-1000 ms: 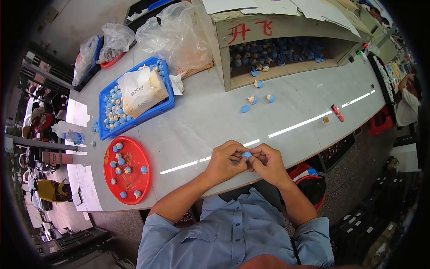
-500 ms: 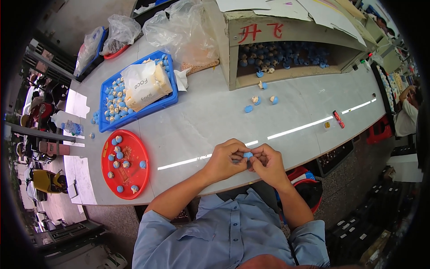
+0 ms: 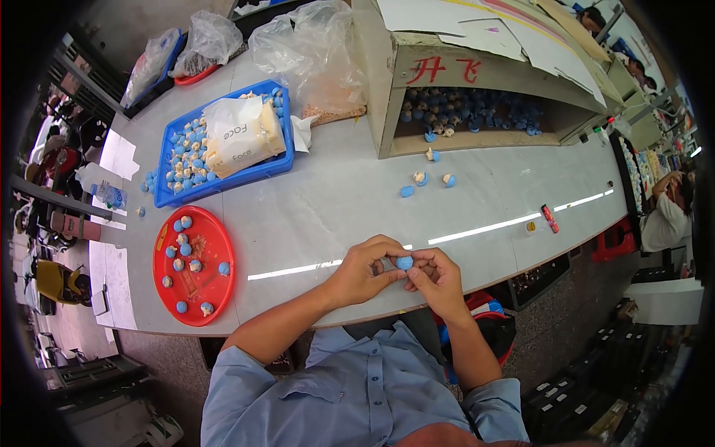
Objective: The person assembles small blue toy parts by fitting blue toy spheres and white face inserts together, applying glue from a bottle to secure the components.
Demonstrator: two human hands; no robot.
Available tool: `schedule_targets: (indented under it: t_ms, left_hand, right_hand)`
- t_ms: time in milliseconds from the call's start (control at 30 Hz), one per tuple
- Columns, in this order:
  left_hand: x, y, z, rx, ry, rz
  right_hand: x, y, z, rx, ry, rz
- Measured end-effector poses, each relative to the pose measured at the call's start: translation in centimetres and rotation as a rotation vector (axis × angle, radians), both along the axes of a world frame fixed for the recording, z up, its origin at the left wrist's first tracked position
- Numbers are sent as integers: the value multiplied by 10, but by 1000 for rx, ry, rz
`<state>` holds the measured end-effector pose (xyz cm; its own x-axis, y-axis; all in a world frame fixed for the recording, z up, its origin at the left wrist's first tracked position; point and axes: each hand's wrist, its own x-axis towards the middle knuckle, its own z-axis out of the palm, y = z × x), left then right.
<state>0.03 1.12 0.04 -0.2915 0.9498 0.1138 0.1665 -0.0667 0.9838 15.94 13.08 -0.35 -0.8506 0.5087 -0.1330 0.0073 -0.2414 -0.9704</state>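
Observation:
Near the front edge of the table, my left hand [image 3: 366,274] and my right hand [image 3: 438,279] meet around a small rounded blue piece [image 3: 404,263]. Fingertips of both hands pinch it from either side. Its underside is hidden by my thumbs. Farther off lie a few loose pieces of similar size: a flat-looking blue one [image 3: 407,191] and several blue-and-cream ones, such as a small doll-head-like piece [image 3: 449,180]. To the left, a red round tray [image 3: 216,304] carries several more blue-and-cream pieces.
A blue plastic basket [image 3: 223,184] full of such pieces holds a tissue pack [image 3: 246,141]. Behind it stands a clear plastic bag [image 3: 309,56]. An open-fronted box [image 3: 386,112] contains many pieces. A red tube [image 3: 550,219] and a small yellow-capped jar [image 3: 530,226] lie at right.
The whole view has shifted slightly, moving the table things left. Both hands still hold the blue piece, of which a rounder, larger part now shows between the fingers.

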Motion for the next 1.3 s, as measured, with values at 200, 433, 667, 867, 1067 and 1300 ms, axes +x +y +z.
schedule_targets:
  t_ms: [200,433,667,867,1067,1300]
  left_hand:
    - [4,2,-12,1,-281,-70]
    - [5,3,-15,-14,-511,-68]
    - [5,4,-9,-30,-587,-51]
    - [4,3,-10,-45,-608,-69]
    - [4,3,-6,-110,-624,-60]
    - [2,4,-9,-161,-591,-39]
  right_hand:
    - [3,-5,-5,4,45,-55]
    - [0,-9,-3,45,47,-121]
    - [0,-14,-13,165,78,-135]
    - [0,-11,-4,86,44,-113]
    - [1,-7,-5,16,49,-87]
    - [-1,-3,0,-31,24,-58]
